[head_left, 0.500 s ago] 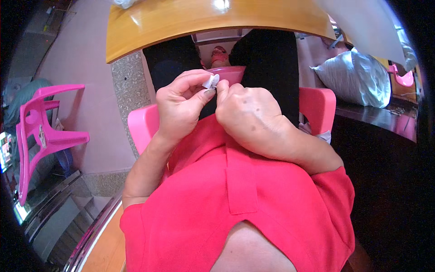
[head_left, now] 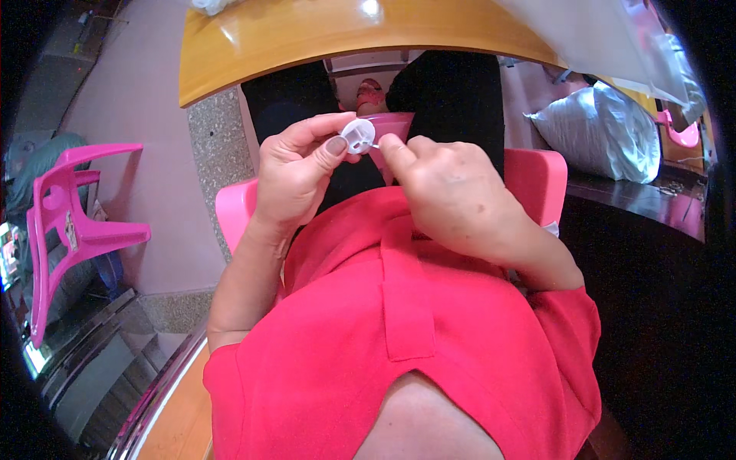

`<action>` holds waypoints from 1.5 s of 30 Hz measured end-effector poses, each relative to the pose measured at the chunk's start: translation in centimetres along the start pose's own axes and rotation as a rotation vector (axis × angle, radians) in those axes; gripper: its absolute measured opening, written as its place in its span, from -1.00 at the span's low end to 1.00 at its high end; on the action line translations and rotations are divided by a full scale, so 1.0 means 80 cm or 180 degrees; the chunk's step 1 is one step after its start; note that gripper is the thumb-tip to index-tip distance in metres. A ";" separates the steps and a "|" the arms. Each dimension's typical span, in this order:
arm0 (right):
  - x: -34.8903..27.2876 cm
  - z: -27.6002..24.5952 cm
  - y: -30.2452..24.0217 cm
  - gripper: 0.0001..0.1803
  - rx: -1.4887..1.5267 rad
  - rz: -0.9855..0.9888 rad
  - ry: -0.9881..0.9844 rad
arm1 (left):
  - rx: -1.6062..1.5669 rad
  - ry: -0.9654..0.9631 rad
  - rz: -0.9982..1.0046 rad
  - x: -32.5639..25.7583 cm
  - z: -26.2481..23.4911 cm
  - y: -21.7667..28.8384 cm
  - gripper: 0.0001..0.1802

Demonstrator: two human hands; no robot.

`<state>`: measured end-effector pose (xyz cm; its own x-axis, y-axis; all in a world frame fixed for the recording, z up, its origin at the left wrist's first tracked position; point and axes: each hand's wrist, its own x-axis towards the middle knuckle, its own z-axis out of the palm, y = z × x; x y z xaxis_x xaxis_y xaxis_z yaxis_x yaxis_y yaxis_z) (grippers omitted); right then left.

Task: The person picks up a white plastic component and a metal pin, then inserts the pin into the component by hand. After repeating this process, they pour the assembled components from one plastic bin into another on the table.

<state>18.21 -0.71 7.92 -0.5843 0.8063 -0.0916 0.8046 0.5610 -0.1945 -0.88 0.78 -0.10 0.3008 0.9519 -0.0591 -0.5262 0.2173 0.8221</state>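
Note:
Between the thumb and forefinger of my left hand (head_left: 295,165) is a small round white plastic piece (head_left: 357,135), its recessed face turned upward. My right hand (head_left: 452,180) is closed, thumb and forefinger pinched at the right edge of that piece. A thin, short, greyish pin-like part (head_left: 374,146) shows between those fingertips and the white piece; most of it is hidden by the fingers. Both hands are over my lap, just above a pink plastic object (head_left: 395,123) between my knees, only partly visible.
A yellow wooden tabletop (head_left: 368,34) spans the far side, with translucent plastic sheeting (head_left: 594,42) at its right. A pink chair (head_left: 73,218) stands at the left. A full silvery sack (head_left: 606,130) is at the right. Pink armrests (head_left: 537,180) flank me.
The white piece has tilted so its round face shows. My right hand has drawn slightly right, and the thin part is now visible between the hands.

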 end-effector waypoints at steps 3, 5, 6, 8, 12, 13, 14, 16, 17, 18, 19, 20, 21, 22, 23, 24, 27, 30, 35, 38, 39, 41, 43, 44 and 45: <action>-0.004 -0.004 0.005 -0.68 0.0300 0.0093 0.0280 | -0.0092 -0.0011 -0.0062 0.000 -0.003 0.002 -0.70; -0.003 -0.008 0.005 -0.69 0.0330 0.0060 0.0304 | -0.0095 -0.0028 -0.0066 0.000 -0.003 0.002 -0.70; -0.003 -0.009 0.006 -0.69 0.0345 0.0039 0.0316 | -0.0097 -0.0043 -0.0061 0.000 -0.003 0.002 -0.70; -0.001 -0.008 0.003 -0.69 0.0352 0.0020 0.0259 | -0.0053 -0.0019 -0.0050 -0.001 -0.003 0.001 -0.71; 0.005 -0.011 0.001 -0.72 0.0338 -0.0013 -0.0003 | 0.0133 0.0008 -0.0009 -0.002 0.001 0.002 -0.72; 0.006 -0.011 0.001 -0.72 0.0338 -0.0013 -0.0004 | 0.0132 0.0009 -0.0009 -0.001 0.001 0.002 -0.72; 0.008 -0.010 0.001 -0.73 0.0312 0.0005 -0.0103 | 0.0182 -0.0035 0.0009 -0.001 0.001 0.002 -0.73; 0.011 -0.010 0.002 -0.75 0.0283 0.0023 -0.0201 | 0.0230 -0.0080 0.0030 0.000 0.002 0.002 -0.73; 0.012 -0.009 0.003 -0.76 0.0298 0.0017 -0.0256 | 0.0484 -0.0035 0.0084 -0.001 0.003 0.002 -0.75; 0.013 -0.009 0.004 -0.77 0.0315 0.0011 -0.0311 | 0.0738 0.0010 0.0136 -0.001 0.004 0.002 -0.76; 0.015 -0.009 0.005 -0.77 0.0314 0.0012 -0.0312 | 0.0737 0.0009 0.0136 0.000 0.004 0.002 -0.76; 0.017 -0.009 0.008 -0.77 0.0342 -0.0067 -0.0427 | 0.0873 -0.0023 0.0172 0.000 0.004 0.003 -0.77; 0.019 -0.010 0.010 -0.77 0.0371 -0.0151 -0.0543 | 0.1011 -0.0049 0.0209 0.000 0.004 0.003 -0.79; 0.021 -0.012 0.012 -0.77 0.0372 -0.0156 -0.0545 | 0.1010 -0.0044 0.0209 0.000 0.003 0.002 -0.79; 0.024 -0.015 0.014 -0.77 0.0421 -0.0211 -0.0673 | 0.0998 -0.0059 0.0182 0.000 0.003 0.002 -0.79; 0.026 -0.017 0.016 -0.77 0.0467 -0.0260 -0.0800 | 0.0984 -0.0081 0.0154 -0.001 0.003 0.002 -0.79; 0.032 -0.016 0.028 -0.78 0.0626 -0.0434 -0.0818 | 0.0912 -0.0069 0.0130 -0.001 0.003 0.001 -0.80; 0.033 -0.012 0.029 -0.79 0.0557 -0.0375 -0.0887 | 0.0735 -0.0074 0.0066 -0.002 0.004 0.000 -0.80; 0.028 -0.008 0.031 -0.76 0.0531 -0.0526 -0.0740 | 0.0433 -0.0050 -0.0062 -0.002 0.001 -0.003 -0.80; 0.024 -0.009 0.024 -0.70 0.0468 -0.0497 -0.0659 | 0.0268 -0.0020 -0.0119 0.001 -0.001 -0.002 -0.78; 0.024 -0.009 0.023 -0.67 0.0444 -0.0465 -0.0557 | 0.0222 -0.0002 -0.0140 0.002 -0.002 -0.002 -0.77; 0.019 -0.006 0.026 -0.66 0.0618 -0.0403 -0.0181 | -0.0120 -0.0021 -0.0103 0.004 -0.001 0.004 -0.74; 0.015 -0.005 0.031 -0.65 0.0785 -0.0360 0.0197 | -0.0169 -0.0044 -0.0123 0.006 -0.003 0.008 -0.72; 0.013 -0.005 0.033 -0.66 0.0846 -0.0300 0.0250 | -0.0207 -0.0017 -0.0196 0.005 -0.004 0.008 -0.71; 0.011 -0.006 0.036 -0.67 0.0902 -0.0237 0.0306 | -0.0246 0.0003 -0.0267 0.005 -0.005 0.008 -0.71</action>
<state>20.07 1.68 7.73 -0.6170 0.7866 0.0234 0.6907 0.5554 -0.4631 -1.40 1.36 0.19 0.3455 0.9299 -0.1264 -0.5589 0.3121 0.7682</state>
